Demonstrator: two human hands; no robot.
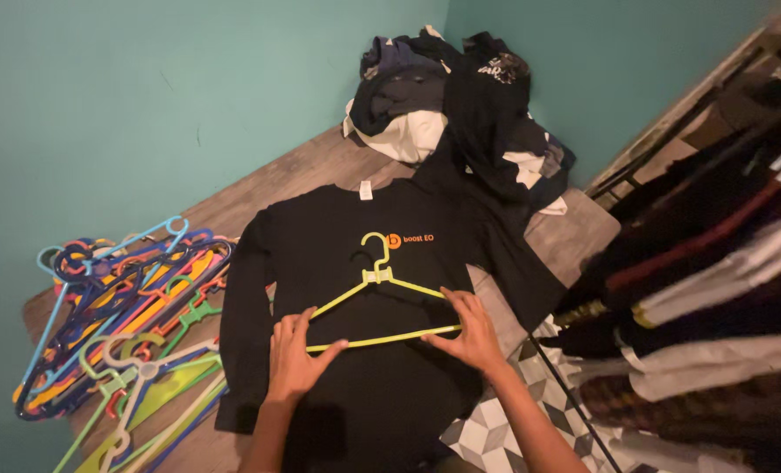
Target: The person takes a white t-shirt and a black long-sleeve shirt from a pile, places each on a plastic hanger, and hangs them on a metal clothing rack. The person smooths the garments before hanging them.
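A black long-sleeved shirt with a small orange print lies spread flat on the wooden floor. On top of it rests a yellow-green plastic hanger, hook pointing toward the collar. My left hand touches the hanger's bottom bar at its left end, fingers apart. At the bar's right end my right hand presses on it, fingers spread. Neither hand is closed around the hanger.
A heap of coloured plastic hangers lies on the floor at the left. A pile of dark and white clothes sits in the teal corner behind the shirt. Hung garments on a rail fill the right side. A patterned cloth lies under my right arm.
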